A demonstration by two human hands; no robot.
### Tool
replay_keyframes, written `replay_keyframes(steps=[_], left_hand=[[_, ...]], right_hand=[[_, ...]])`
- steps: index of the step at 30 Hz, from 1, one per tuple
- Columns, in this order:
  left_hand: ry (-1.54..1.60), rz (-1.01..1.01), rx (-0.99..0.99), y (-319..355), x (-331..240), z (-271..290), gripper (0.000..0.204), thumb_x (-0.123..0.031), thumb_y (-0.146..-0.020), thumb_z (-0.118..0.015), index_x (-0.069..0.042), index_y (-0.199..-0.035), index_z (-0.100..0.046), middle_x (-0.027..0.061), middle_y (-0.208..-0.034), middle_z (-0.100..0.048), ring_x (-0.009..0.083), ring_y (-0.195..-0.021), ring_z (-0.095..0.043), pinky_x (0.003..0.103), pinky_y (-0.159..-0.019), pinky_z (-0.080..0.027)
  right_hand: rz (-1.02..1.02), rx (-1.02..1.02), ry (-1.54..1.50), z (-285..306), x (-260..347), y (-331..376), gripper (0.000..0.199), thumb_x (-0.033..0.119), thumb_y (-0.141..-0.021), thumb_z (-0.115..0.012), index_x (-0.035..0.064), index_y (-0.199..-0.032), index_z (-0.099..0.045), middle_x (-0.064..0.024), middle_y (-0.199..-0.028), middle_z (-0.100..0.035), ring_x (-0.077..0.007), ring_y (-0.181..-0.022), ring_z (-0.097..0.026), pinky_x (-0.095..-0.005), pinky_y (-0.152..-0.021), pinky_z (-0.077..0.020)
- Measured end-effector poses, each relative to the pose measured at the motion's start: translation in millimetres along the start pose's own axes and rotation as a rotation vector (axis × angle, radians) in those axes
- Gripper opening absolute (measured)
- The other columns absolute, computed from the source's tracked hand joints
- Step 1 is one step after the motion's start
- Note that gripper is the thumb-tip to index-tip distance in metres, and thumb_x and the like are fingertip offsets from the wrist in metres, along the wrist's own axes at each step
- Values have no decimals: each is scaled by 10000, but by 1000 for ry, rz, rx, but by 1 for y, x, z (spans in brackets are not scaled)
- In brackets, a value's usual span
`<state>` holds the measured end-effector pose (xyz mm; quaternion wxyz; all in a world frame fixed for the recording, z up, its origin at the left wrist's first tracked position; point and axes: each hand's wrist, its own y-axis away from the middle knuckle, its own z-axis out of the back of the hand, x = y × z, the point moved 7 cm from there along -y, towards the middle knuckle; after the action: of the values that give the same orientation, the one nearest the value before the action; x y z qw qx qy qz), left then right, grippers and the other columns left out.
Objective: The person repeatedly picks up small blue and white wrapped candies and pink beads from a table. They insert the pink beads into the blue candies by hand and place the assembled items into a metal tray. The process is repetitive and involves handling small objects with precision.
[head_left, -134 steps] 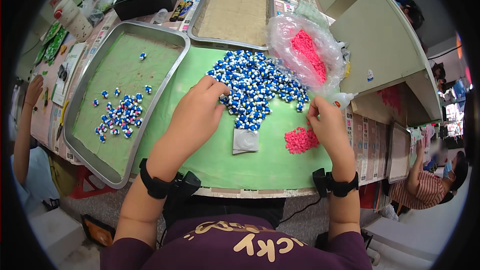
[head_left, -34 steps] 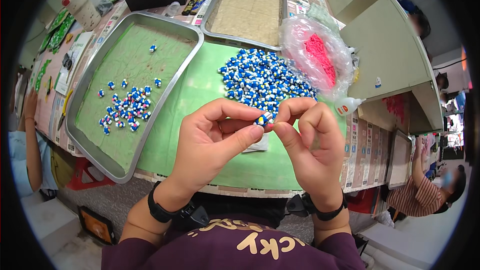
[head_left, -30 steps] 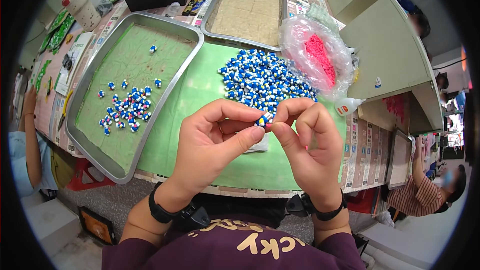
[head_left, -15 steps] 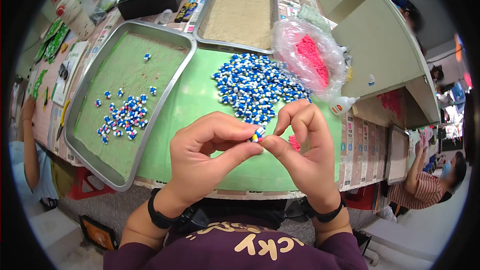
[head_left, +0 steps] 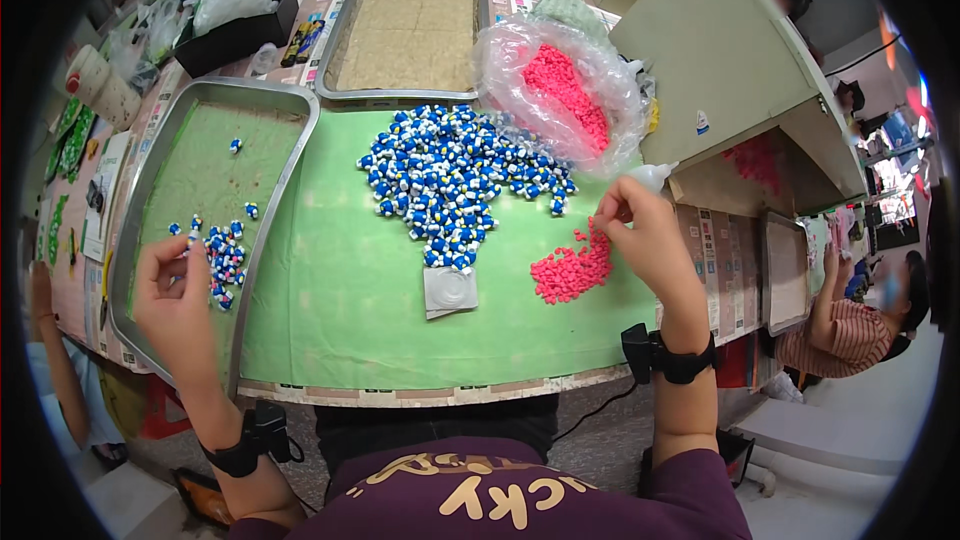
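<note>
Bright green cloth point(head_left: 370, 330) covers the near worktable; from its middle, a grey metal rectangular tray point(head_left: 292, 175) sits at nine o'clock, its long axis running one to seven. Over the tray's small blue-and-white figures point(head_left: 226, 260) the left hand point(head_left: 178, 310) bends its fingertips narrowly together (whether they pinch one cannot be told). At twelve, a larger heap of blue-and-white figures point(head_left: 440, 170) tapers toward six. At three, small pink pieces point(head_left: 568, 275) spread from seven to one; the right hand point(head_left: 645, 230) meets their one-o'clock end, fingertips close, contents unclear.
</note>
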<state>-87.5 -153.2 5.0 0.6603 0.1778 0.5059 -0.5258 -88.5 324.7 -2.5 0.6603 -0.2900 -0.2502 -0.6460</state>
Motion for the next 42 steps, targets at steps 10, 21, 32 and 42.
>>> replay_keyframes(steps=[10, 21, 32, 42], left_hand=[[-13, -287, 391, 29, -89, -94, 242, 5, -826, -667, -52, -1058, -625, 55, -1090, -605, 121, -765, -573, 234, -564, -476], [-152, -315, 677, 32, -60, -176, 226, 27, -750, -708, -17, -924, -570, 98, -907, -547, 223, -780, -610, 343, -672, -500], [-228, -317, 703, 37, -57, -174, 195, 11, -751, -667, -21, -906, -554, 143, -939, -522, 333, -804, -597, 419, -702, -493], [732, 265, 904, 66, -98, -138, 105, -18, -882, -662, 7, -975, -619, 67, -911, -638, 100, -751, -621, 241, -601, -516]], right_hand=[[-12, 73, 141, -27, 6, 2, 129, -65, -785, -593, -4, -813, -483, -142, -715, -545, -268, -657, -553, -358, -598, -438], [76, 102, 194, -34, 7, -4, 179, -95, -761, -622, -3, -806, -475, -90, -681, -524, -180, -628, -528, -320, -580, -433], [75, 96, 227, -34, 24, -5, 162, -104, -736, -589, -6, -815, -486, -154, -767, -550, -307, -721, -546, -372, -647, -440], [428, 112, -415, -36, 131, 33, 276, -169, -679, -642, 66, -758, -521, -67, -870, -609, -224, -824, -563, -316, -728, -444]])
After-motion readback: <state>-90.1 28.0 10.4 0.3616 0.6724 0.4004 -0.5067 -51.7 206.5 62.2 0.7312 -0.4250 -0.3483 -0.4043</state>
